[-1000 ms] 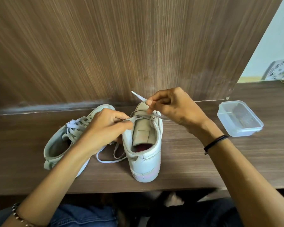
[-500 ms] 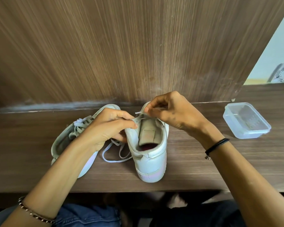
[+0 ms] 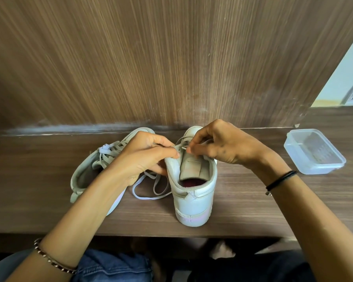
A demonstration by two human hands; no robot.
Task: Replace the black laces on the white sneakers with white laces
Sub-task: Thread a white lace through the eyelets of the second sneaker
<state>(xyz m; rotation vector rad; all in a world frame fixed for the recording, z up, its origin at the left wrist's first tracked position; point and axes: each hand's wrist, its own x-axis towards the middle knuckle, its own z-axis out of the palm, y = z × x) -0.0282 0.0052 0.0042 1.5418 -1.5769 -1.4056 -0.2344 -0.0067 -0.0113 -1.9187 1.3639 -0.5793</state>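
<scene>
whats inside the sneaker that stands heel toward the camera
Inside the upright sneaker a beige tongue lies over a dark red insole. The toe end is hidden by the tongue, the left hand and the right hand, which pinches a white lace.

On my feed the brown wood-grain table (image 3: 253,200) carries an upright sneaker (image 3: 194,204) at centre, heel toward 6 o'clock and toe toward 12. A second sneaker (image 3: 86,176) lies tipped on its side at its 9 o'clock, with a loose white lace (image 3: 147,197) looped on the wood between them. I see a clear plastic container (image 3: 314,151) well apart at 2 o'clock.
</scene>
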